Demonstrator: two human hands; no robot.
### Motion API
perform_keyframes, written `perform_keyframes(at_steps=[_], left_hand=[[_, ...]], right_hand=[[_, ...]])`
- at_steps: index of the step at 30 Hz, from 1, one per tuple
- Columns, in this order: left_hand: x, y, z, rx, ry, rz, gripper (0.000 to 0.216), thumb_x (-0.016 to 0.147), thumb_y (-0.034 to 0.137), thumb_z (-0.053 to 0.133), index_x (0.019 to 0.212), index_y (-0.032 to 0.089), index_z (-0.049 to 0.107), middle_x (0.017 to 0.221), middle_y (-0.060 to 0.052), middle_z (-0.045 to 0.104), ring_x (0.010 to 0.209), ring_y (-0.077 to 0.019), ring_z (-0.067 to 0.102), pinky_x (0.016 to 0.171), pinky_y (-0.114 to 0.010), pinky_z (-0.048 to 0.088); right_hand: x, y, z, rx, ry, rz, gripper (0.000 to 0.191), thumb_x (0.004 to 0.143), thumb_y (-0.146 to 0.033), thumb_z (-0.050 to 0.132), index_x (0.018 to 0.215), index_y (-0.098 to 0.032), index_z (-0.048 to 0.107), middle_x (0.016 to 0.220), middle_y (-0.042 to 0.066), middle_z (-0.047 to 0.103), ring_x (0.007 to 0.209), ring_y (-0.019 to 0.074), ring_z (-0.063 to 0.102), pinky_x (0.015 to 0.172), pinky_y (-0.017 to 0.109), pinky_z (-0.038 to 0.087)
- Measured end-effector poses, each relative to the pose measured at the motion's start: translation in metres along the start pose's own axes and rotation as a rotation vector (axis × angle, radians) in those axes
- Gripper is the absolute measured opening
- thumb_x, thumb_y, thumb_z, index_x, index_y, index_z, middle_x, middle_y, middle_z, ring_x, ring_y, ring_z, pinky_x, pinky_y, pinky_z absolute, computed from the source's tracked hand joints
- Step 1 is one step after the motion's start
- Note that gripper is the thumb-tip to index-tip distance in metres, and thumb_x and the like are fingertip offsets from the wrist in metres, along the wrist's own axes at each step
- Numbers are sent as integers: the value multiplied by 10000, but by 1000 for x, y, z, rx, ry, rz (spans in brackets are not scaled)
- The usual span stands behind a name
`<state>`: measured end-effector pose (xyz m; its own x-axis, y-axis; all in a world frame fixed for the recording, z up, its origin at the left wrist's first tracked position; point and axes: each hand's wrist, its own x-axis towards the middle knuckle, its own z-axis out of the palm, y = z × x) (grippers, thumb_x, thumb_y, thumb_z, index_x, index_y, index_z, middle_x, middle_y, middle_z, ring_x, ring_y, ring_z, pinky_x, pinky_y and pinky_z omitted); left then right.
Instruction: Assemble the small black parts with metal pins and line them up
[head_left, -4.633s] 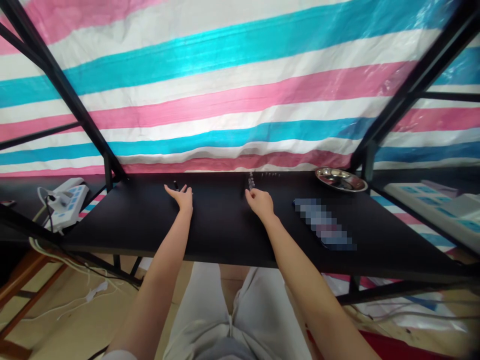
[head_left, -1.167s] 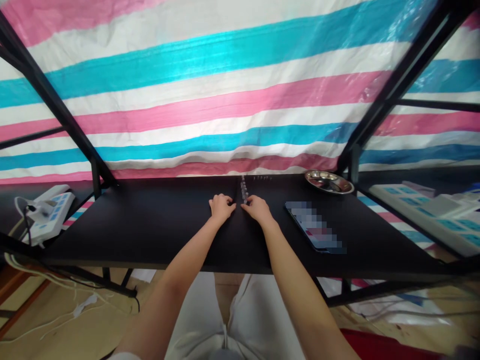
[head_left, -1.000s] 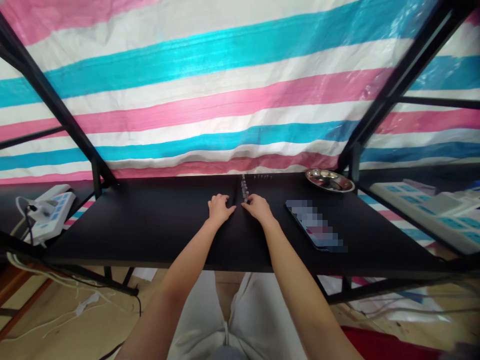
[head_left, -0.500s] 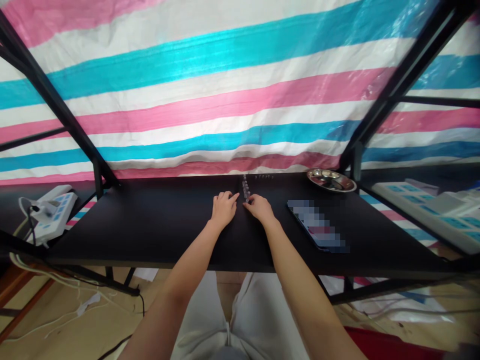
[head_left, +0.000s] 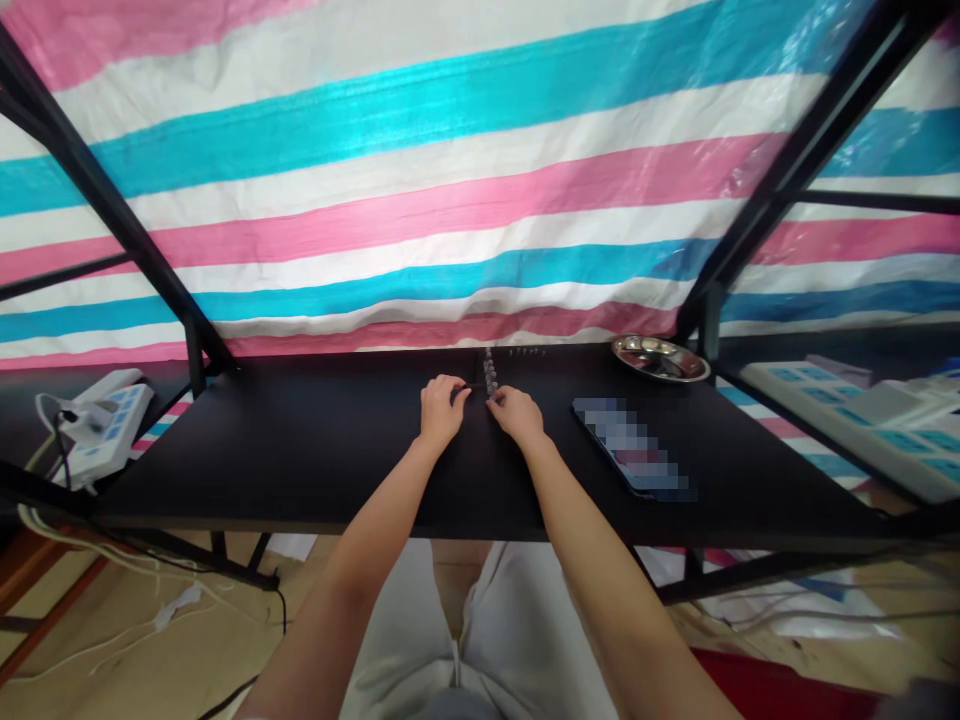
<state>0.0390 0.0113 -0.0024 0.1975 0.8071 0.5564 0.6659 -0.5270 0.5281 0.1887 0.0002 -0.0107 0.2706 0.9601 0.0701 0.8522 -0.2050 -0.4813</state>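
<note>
A row of small clear bead-like pieces (head_left: 490, 370) runs away from me on the black tabletop. My right hand (head_left: 519, 413) is at the near end of this row, thumb and index finger pinched at a small clear piece mostly covered by the fingertips. Left of the row, my left hand (head_left: 441, 408) has its fingers curled with thumb and index close together. Something dark shows by those fingertips, too small to make out against the black surface. A second line of tiny pieces (head_left: 527, 352) lies near the back edge.
A shiny metal plate (head_left: 660, 360) stands at the back right. A phone-shaped item with a blurred face (head_left: 634, 450) lies right of my right forearm. White power strips (head_left: 112, 435) sit at the left. A striped sheet (head_left: 450, 200) hangs behind the black table (head_left: 300, 440).
My left hand has shifted slightly left, and its outstretched index finger has drawn back toward the thumb. The right hand stays at the near end of the row.
</note>
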Motion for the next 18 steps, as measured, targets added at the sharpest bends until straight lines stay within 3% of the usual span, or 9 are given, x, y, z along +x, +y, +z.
perform_keyframes(at_steps=[4,18], left_hand=[[1,2,0,-49,62,-19,116,831,258,498,874,183,574,908,-34,601,861,-153,524,807,-296,364],[0,3,-2,-82,69,0,158,833,235,474,943,189,576,955,-52,598,886,-160,534,821,-303,394]], right_hand=[[-4,-4,-2,-11,5,-70,168,786,-319,511,856,-218,625,830,55,660,801,187,602,645,252,387],[-10,-12,-4,-14,6,-219,131,789,-275,511,851,-204,604,756,29,636,714,147,582,590,224,344]])
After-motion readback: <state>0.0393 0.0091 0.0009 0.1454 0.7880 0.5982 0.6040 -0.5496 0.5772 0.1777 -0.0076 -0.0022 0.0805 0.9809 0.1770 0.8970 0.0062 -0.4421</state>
